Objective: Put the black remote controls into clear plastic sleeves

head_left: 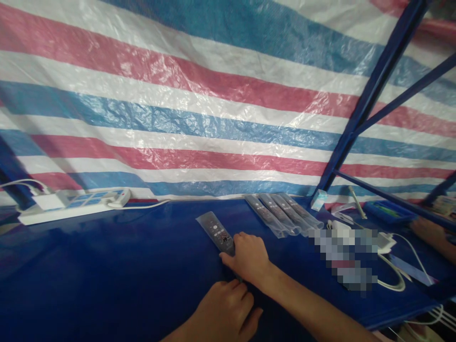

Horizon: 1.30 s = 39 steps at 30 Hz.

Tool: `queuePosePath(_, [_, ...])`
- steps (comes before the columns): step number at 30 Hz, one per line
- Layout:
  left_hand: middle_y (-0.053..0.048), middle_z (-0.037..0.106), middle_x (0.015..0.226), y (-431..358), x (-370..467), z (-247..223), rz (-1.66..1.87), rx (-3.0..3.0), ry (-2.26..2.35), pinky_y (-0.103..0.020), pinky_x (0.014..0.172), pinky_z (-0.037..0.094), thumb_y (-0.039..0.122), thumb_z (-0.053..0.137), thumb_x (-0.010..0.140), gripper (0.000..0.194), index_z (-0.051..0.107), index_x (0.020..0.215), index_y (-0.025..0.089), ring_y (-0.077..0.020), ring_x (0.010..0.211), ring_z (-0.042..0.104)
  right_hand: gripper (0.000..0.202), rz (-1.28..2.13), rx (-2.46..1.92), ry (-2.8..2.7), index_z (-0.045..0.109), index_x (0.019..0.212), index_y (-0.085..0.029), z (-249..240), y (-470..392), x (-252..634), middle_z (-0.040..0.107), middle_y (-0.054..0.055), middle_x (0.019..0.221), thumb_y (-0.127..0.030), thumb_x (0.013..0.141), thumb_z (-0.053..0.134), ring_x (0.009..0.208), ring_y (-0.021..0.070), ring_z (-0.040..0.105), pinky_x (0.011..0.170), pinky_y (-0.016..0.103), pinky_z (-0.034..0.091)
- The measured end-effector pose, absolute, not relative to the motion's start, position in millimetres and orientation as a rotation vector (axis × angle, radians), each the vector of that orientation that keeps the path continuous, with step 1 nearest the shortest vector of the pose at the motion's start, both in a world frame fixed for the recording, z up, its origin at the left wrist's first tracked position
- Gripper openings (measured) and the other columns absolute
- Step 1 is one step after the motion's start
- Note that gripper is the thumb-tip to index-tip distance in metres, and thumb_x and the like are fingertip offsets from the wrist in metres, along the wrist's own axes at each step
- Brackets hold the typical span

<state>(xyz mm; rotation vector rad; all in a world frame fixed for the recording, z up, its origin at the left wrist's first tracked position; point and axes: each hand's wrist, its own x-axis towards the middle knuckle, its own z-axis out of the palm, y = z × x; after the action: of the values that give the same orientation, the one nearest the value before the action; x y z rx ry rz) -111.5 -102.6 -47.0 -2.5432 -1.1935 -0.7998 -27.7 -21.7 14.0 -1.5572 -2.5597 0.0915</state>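
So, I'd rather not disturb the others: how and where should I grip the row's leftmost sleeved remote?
I'd grip the leftmost sleeved remote across its middle, from above and its left: it's long, narrow and flat, with another remote close along its right edge.

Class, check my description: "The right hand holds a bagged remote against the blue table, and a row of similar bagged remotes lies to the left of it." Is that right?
One side is wrong: the row of similar bagged remotes lies to the right, as the head view shows. The right hand does hold a bagged remote against the blue table.
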Motion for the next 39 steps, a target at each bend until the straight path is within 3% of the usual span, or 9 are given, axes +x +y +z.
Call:
queuePosePath(20, [0.003,0.058,0.056,-91.0,-116.8,-60.3,-0.800,-2.435,-1.083,-0.026,0.044,0.037,0.022,0.048,0.086,0.023,0.052,0.063,0.021,-0.0135,0.050,0.057,0.036,-0.117,-1.944,-2.224,0.072,0.094,-0.010,12.0,64.9,12.5,0.072,0.019,0.096,-0.042,0.085,0.058,0.092,0.0285,0.069,0.073,0.032,0.050])
queuePosePath(25, [0.003,0.060,0.059,-90.8,-117.6,-57.4,-0.760,-2.465,-1.127,-0.025,0.045,0.039,0.019,0.049,0.083,0.018,0.053,0.066,0.021,-0.0136,0.051,0.058,0.039,-0.173,-1.814,-2.264,0.063,0.110,-0.010,13.2,44.3,16.8,0.067,0.017,0.107,-0.042,0.089,0.055,0.097,0.0272,0.066,0.073,0.032,0.048])
queuePosePath(29, [0.003,0.061,0.061,-90.4,-119.3,-57.2,-0.740,-2.497,-1.171,-0.026,0.047,0.040,0.017,0.050,0.082,0.015,0.053,0.068,0.022,-0.0143,0.052,0.060,0.029,-0.068,-1.428,-2.490,0.066,0.092,-0.018,1.4,14.8,20.1,0.069,0.008,0.091,-0.038,0.094,0.045,0.084,0.0204,0.066,0.067,0.028,0.043])
queuePosePath(32, [0.003,0.063,0.064,-90.8,-119.9,-56.2,-0.738,-2.530,-1.210,-0.026,0.049,0.041,0.017,0.049,0.083,0.015,0.054,0.070,0.022,-0.0149,0.055,0.061,0.028,0.068,-1.308,-2.619,0.065,0.080,-0.020,-10.9,1.0,22.1,0.069,0.004,0.080,-0.037,0.092,0.047,0.073,0.0165,0.064,0.059,0.027,0.036])
queuePosePath(39, [0.003,0.064,0.067,-92.3,-119.9,-51.0,-0.716,-2.615,-1.301,-0.026,0.054,0.043,0.016,0.048,0.085,0.016,0.057,0.072,0.022,-0.0145,0.059,0.062,0.028,0.210,-1.300,-2.636,0.063,0.075,-0.019,-14.3,1.5,24.6,0.066,0.002,0.076,-0.036,0.091,0.048,0.069,0.0139,0.060,0.058,0.027,0.029])
